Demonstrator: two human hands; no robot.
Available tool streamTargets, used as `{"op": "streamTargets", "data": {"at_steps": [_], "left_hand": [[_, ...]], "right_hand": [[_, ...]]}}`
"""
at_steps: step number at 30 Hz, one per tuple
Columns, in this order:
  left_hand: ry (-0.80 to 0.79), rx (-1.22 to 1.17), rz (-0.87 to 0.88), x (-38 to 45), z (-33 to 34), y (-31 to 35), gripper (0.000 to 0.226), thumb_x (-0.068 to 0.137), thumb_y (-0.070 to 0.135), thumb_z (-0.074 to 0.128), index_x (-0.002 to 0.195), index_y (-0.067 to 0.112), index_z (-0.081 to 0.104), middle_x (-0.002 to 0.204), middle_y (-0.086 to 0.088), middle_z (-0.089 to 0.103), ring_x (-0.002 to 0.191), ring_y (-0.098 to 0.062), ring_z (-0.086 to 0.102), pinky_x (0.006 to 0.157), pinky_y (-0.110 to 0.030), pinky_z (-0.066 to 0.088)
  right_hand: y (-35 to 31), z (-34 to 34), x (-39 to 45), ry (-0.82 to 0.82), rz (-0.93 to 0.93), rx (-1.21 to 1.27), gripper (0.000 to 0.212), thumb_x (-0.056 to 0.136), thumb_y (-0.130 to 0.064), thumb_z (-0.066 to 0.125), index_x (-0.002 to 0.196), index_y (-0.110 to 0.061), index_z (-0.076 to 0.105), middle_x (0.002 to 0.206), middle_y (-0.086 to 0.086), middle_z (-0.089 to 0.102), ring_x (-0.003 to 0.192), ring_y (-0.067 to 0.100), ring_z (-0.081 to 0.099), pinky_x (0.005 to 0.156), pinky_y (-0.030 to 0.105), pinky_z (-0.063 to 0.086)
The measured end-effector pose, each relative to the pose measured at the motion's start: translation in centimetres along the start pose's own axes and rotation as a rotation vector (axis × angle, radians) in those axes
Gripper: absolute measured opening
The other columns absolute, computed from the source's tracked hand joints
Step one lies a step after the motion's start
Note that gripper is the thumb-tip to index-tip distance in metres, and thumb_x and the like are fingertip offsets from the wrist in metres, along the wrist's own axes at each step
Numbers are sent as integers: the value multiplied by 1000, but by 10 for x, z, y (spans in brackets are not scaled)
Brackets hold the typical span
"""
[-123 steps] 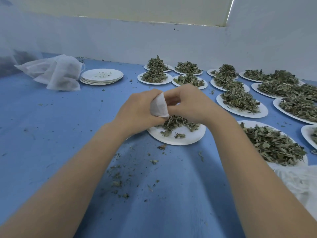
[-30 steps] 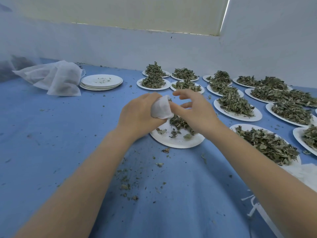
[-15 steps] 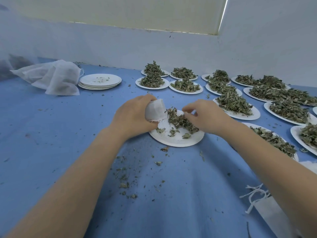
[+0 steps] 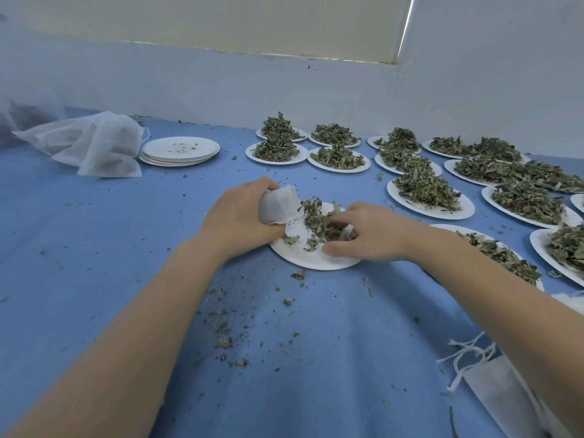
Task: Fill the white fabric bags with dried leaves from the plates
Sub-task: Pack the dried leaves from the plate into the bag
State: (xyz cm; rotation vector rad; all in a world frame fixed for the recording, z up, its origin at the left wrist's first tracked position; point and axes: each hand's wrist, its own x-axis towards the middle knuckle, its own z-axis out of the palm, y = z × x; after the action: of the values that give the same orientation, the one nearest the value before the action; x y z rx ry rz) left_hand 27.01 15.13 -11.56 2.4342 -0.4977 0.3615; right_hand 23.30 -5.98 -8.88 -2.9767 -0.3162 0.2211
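My left hand grips a small white fabric bag, held tilted over the left edge of a white plate in the middle of the blue cloth. A small heap of dried leaves lies on that plate beside the bag's mouth. My right hand is down on the plate with its fingers curled around the leaves from the right, thumb on the plate's near side.
Several plates heaped with dried leaves fill the right and far side. A stack of empty plates and filled white bags lie far left. Flat empty bags with strings lie near right. Leaf crumbs litter the blue cloth.
My right hand has left the bag's mouth, dropped onto the plate and closed around the leaf heap. The left hand has lowered the bag toward the plate's edge.
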Motion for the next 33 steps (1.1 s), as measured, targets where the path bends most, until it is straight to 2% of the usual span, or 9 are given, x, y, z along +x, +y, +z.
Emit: {"op": "streamTargets", "data": {"at_steps": [3,8,13,18,21,24,28,30,33], "left_hand": [[0,1,-3,0,0,-1,48,71,32,72,114,30,52,99,12,51,91,-13,48,75,-28,39],[-15,2,-7,0,1,0,48,71,32,71,115,31,51,99,11,51,91,-13,48,77,-31,42],[-8,-8,-5,1,1,-2,46,71,33,71,113,31,51,101,10,54,91,-14,48,77,-31,43],[-19,-7,1,1,3,-3,45,72,32,70,113,30,52,105,7,57,95,-16,51,80,-36,46],[-19,-2,-5,0,2,-3,46,72,32,70,113,30,51,105,6,58,96,-17,52,81,-37,47],[-21,-1,-4,0,2,-3,46,72,33,70,114,30,52,106,6,58,95,-17,52,82,-37,46],[-18,-2,-14,1,2,-4,46,73,32,71,114,30,51,106,7,58,94,-15,50,79,-32,44],[-21,-3,-14,1,2,-5,46,72,32,71,114,30,52,106,7,58,95,-15,51,80,-33,44],[-25,-1,-19,1,3,-4,46,72,32,70,114,30,52,106,6,58,96,-17,52,82,-36,46]], "right_hand": [[0,-7,2,36,-46,50,44,91,-41,53,133,-26,49,118,-6,51,95,10,45,78,22,31],[10,-6,24,93,35,-85,50,94,1,33,140,-15,42,138,10,36,121,27,43,96,33,38],[11,4,31,127,47,-134,50,90,4,38,136,-14,48,132,12,35,113,30,42,82,32,39],[11,2,18,120,-30,-114,46,89,5,39,123,-15,62,132,5,50,119,24,44,97,34,40],[10,-3,15,164,-1,-33,54,88,8,32,129,-18,55,128,4,56,117,22,50,96,35,43],[5,-3,16,144,22,-9,50,93,3,31,135,-16,47,130,6,54,116,22,49,95,34,43],[2,0,10,106,5,37,34,100,-21,33,119,-11,59,114,9,63,78,15,53,67,18,44],[3,1,6,101,7,70,46,96,-47,38,102,-8,62,104,10,63,86,23,57,77,29,45],[4,7,1,12,49,23,66,84,-65,45,130,-18,52,127,4,45,116,22,46,95,33,37]]}}
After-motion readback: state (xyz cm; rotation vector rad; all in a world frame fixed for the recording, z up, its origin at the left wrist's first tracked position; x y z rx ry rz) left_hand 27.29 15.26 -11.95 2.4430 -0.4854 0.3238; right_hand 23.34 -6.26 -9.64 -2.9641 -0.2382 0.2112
